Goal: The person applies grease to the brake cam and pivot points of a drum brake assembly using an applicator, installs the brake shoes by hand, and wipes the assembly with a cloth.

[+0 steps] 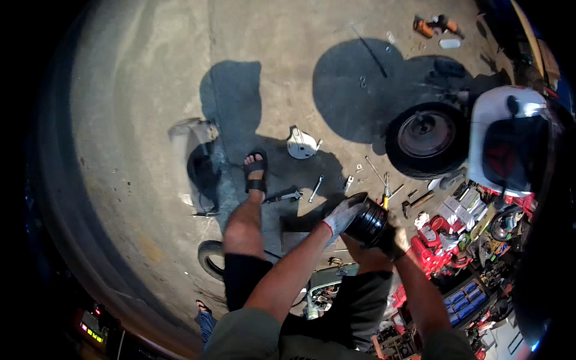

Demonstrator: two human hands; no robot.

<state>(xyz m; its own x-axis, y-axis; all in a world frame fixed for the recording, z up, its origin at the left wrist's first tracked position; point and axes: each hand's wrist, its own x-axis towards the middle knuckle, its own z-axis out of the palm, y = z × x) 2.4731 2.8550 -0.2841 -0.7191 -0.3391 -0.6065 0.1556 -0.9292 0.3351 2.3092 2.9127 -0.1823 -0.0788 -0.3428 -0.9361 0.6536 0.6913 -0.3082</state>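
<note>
A shiny black round thing (367,223) is up between the hands, hiding some of the right leg (371,262). The left hand (343,217), in a pale glove, grips it. The right hand (396,241) is dark and blurry beside it; I can't tell if it's closed. Farther out, the left leg (245,231) hides part of a tire (205,258).

A wrench (315,189), tyre (203,257) and hammer (422,200) lie on the grey floor (138,90).
</note>
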